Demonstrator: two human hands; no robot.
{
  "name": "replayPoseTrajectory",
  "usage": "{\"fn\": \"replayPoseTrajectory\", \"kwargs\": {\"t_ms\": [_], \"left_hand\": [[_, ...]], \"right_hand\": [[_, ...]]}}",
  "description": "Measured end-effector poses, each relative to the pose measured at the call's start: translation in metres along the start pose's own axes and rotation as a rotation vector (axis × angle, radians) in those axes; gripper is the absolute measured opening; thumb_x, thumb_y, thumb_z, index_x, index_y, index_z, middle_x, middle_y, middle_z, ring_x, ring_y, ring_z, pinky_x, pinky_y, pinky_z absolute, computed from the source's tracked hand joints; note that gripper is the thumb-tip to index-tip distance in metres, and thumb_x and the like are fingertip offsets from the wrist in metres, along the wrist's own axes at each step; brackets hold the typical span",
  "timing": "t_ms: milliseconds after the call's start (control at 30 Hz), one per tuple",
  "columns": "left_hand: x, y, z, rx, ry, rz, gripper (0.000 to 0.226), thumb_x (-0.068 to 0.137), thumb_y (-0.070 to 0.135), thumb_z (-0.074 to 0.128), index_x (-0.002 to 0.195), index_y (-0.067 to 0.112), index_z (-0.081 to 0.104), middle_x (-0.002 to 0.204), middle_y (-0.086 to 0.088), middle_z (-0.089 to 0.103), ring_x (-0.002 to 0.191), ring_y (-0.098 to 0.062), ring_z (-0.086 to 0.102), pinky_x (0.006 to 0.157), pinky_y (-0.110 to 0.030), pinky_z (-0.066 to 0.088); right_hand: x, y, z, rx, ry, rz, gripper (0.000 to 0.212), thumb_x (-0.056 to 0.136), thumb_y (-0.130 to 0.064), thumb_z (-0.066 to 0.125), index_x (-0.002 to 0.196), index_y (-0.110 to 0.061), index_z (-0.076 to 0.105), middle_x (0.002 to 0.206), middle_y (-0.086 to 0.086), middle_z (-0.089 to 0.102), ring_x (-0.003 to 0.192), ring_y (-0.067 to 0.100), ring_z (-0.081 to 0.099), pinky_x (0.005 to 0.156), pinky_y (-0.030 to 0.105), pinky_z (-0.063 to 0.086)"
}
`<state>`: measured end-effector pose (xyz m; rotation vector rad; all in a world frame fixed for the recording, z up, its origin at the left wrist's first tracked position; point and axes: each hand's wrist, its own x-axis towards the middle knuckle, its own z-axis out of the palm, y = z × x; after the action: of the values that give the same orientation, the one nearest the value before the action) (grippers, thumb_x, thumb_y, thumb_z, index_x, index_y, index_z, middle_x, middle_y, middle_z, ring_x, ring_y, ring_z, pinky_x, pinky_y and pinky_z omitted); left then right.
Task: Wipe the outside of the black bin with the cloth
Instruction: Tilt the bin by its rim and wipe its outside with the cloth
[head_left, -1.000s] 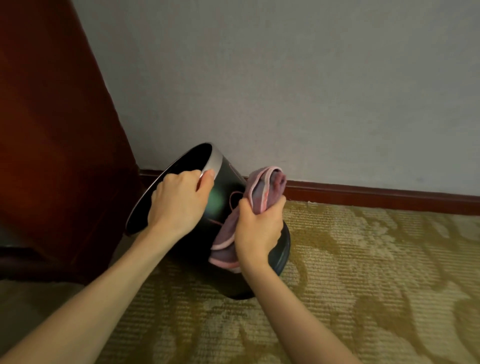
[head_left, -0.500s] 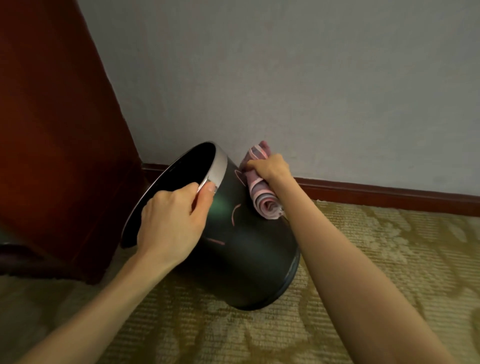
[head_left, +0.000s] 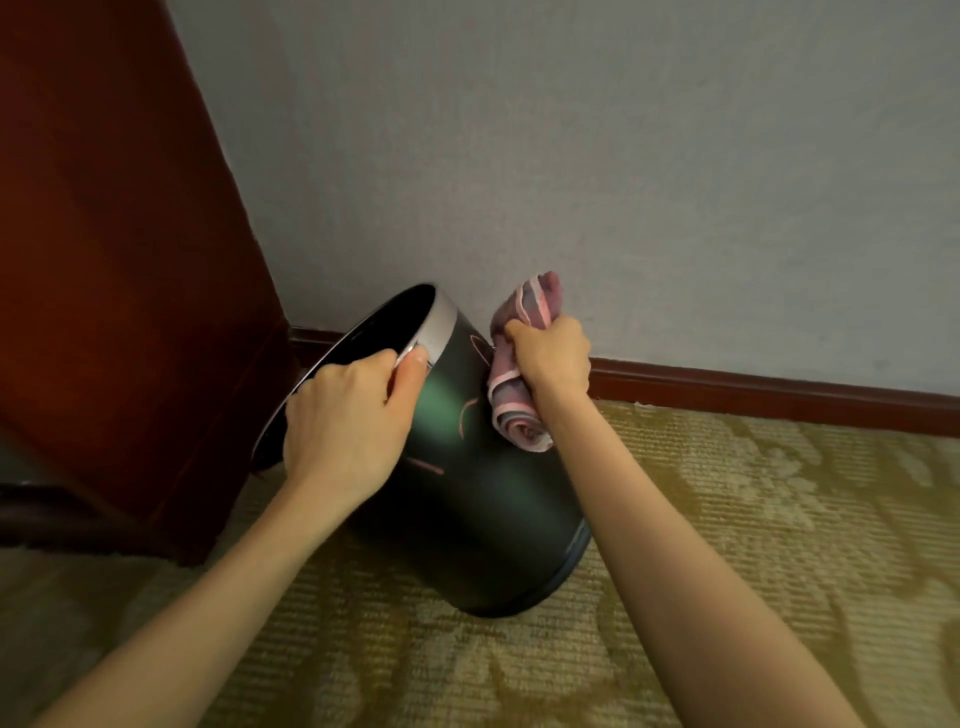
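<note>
The black bin (head_left: 483, 514) with a silver rim stands tilted to the left on the carpet, its mouth facing the wooden furniture. My left hand (head_left: 348, 421) grips the near part of the rim, thumb on the outside. My right hand (head_left: 550, 353) is closed around a bunched pink and grey cloth (head_left: 514, 405) and presses it against the bin's upper right side, close to the wall. Pink reflections of the cloth show on the glossy side.
A grey wall (head_left: 623, 182) with a dark red skirting board (head_left: 779, 395) runs right behind the bin. Dark red wooden furniture (head_left: 104, 260) stands at the left, next to the bin's mouth. Patterned yellow-green carpet (head_left: 753, 519) covers the floor.
My right hand has carried the cloth from the bin's near front side up and over to its upper right side by the wall. The left hand slid a little along the rim.
</note>
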<state>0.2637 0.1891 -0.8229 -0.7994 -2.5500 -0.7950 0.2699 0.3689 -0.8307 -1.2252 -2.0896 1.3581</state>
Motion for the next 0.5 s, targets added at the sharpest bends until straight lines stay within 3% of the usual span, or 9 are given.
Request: {"fn": "replayPoseTrajectory", "kwargs": {"t_ms": [100, 233, 300, 500], "left_hand": [[0.014, 0.002, 0.002, -0.008, 0.004, -0.065, 0.048, 0.097, 0.043, 0.036, 0.057, 0.015, 0.039, 0.067, -0.02, 0.06, 0.068, -0.041, 0.058, 0.06, -0.042, 0.043], [0.029, 0.002, 0.006, 0.028, -0.008, -0.112, 0.05, 0.096, 0.045, 0.036, 0.076, 0.006, 0.061, 0.09, -0.027, 0.065, 0.087, -0.048, 0.059, 0.07, -0.044, 0.043], [0.035, 0.006, 0.005, 0.035, -0.045, -0.133, 0.05, 0.096, 0.045, 0.036, 0.079, 0.006, 0.063, 0.096, -0.027, 0.065, 0.091, -0.047, 0.058, 0.068, -0.041, 0.039], [0.037, 0.012, 0.001, -0.025, -0.111, -0.146, 0.051, 0.096, 0.045, 0.035, 0.066, 0.009, 0.056, 0.074, -0.015, 0.055, 0.084, -0.043, 0.058, 0.064, -0.037, 0.033]], "right_hand": [[-0.031, -0.005, 0.0, 0.068, 0.124, -0.024, 0.034, 0.083, -0.037, 0.06, 0.104, -0.01, 0.053, 0.115, 0.014, 0.062, 0.105, 0.036, 0.059, 0.083, 0.038, 0.043], [-0.079, -0.002, 0.011, 0.25, 0.226, -0.069, 0.027, 0.083, -0.033, 0.06, 0.092, -0.016, 0.041, 0.107, 0.009, 0.06, 0.097, 0.032, 0.058, 0.075, 0.035, 0.037], [-0.104, 0.003, 0.019, 0.312, 0.222, -0.11, 0.028, 0.082, -0.032, 0.06, 0.092, -0.022, 0.036, 0.106, 0.007, 0.058, 0.095, 0.031, 0.058, 0.075, 0.036, 0.04], [-0.139, 0.018, 0.037, 0.355, 0.151, -0.207, 0.031, 0.083, -0.029, 0.061, 0.099, -0.03, 0.034, 0.106, 0.001, 0.054, 0.091, 0.018, 0.058, 0.072, 0.031, 0.041]]}}
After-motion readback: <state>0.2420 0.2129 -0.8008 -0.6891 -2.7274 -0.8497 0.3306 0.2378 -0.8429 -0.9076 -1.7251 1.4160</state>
